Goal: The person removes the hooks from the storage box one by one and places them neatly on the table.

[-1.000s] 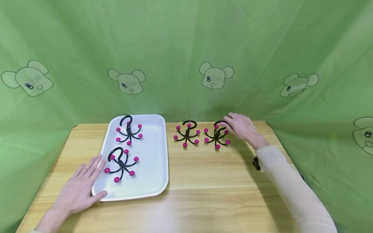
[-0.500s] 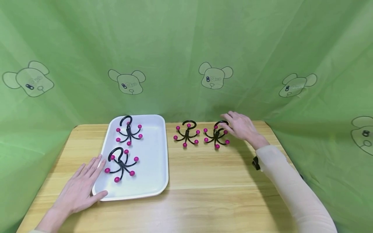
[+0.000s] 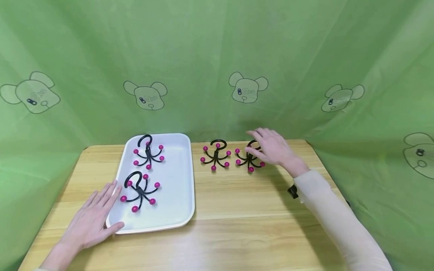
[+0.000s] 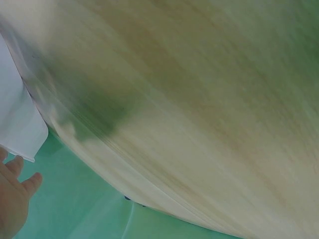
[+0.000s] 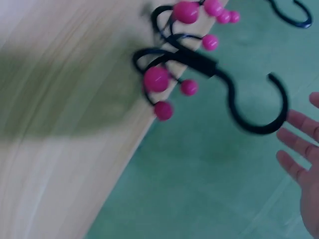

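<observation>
Over the right-hand black multi-armed hanger hook (image 3: 249,158) my right hand (image 3: 274,147) reaches with extended fingers, partly covering its curved top. The right wrist view shows that hook's black stem (image 5: 199,62), pink ball tips and curve, close to the fingers of my right hand (image 5: 305,149); whether they touch is hard to tell. Another such hook (image 3: 216,155) lies just to its left. My left hand (image 3: 89,220) rests flat along the left side of a white tray (image 3: 179,188), thumb at its near corner. Two more hooks, a far one (image 3: 148,153) and a near one (image 3: 139,191), lie in the tray.
A light wooden table (image 3: 237,226) carries the tray and hooks. Green curtain (image 3: 203,56) with mouse-head outlines hangs behind and on both sides. A small black object (image 3: 293,191) shows beside the right sleeve (image 3: 325,203).
My right hand has shifted left, from beside the right-hand hook's curve to over it, with the fingers stretched out more. My left hand stays at the tray. The head view has shifted slightly.
</observation>
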Tool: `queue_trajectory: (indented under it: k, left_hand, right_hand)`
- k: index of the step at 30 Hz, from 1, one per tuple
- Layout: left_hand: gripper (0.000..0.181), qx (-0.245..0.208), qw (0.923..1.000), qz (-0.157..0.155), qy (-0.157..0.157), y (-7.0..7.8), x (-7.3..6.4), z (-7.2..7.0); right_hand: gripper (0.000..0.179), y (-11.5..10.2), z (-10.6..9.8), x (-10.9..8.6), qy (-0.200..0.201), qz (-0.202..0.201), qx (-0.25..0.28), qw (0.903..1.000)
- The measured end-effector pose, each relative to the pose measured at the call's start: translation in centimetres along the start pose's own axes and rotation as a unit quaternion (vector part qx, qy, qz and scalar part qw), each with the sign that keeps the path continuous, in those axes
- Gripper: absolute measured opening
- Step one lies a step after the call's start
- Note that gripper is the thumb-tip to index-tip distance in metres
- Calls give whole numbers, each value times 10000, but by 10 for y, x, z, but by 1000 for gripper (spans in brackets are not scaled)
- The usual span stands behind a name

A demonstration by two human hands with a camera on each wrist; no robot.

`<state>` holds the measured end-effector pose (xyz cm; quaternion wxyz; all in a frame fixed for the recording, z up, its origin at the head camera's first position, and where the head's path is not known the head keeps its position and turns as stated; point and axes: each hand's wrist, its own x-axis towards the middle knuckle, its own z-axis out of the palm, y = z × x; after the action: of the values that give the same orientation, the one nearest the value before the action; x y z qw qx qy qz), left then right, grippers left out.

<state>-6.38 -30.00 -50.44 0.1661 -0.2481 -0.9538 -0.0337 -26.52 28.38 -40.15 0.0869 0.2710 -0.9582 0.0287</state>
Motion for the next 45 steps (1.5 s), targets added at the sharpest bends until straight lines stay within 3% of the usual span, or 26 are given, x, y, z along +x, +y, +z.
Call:
queue_trajectory:
  k: [14,31,45]
  left_hand:
    - [113,-12,10000,-1,-24,1,0,-2]
    - [114,-48,10000,-35,-42,2,-1,-2]
    - [114,-73,10000,-25,-13,2,-1,-2]
  right_hand:
    - [83,-62,-16,5,163,-846,-147,9962]
    - [87,-145,-19,25,553,-1974,-221,9785]
    - [84,-208,-11,51,143,-2373,-420,9704]
